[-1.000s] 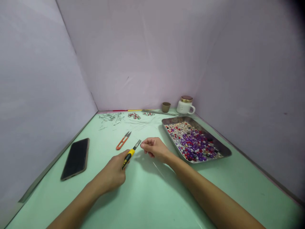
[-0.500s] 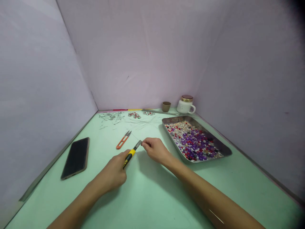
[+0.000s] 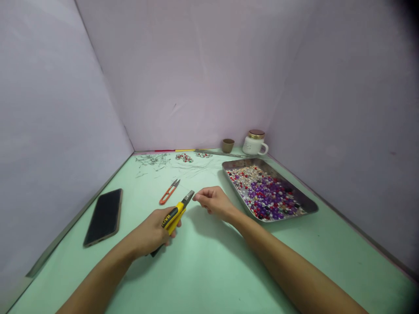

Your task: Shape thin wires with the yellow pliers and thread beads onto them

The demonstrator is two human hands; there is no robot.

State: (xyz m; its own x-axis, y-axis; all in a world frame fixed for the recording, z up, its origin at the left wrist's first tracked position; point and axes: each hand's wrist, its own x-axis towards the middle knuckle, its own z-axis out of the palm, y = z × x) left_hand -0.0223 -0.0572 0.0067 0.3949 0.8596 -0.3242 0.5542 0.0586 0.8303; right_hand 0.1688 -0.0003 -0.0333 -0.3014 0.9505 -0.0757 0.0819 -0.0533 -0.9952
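My left hand [image 3: 152,231] is closed around yellow-and-black pliers [image 3: 175,216], their metal jaws pointing up and to the right. Just beyond the jaw tips, my right hand [image 3: 214,203] pinches the end of a thin wire between thumb and forefinger. The wire is so fine that only a faint line of it shows near the jaws. Orange thread snips [image 3: 168,195] lie on the table behind the pliers. To the right of my right hand stands a metal tray [image 3: 240,200] with purple, red, white and gold beads [image 3: 271,196] in it.
A phone [image 3: 104,216] lies at the left. Farther back are a heap of short wire pieces [image 3: 153,160], red-and-white beaded pieces [image 3: 184,158], and long loose wires [image 3: 216,153]. A small brown cup [image 3: 228,145] and a lidded white mug [image 3: 253,145] stand near the back wall.
My left hand has turned the pliers so that more of their yellow handles shows. The right hand stays almost in place, still pinching beside the jaws.
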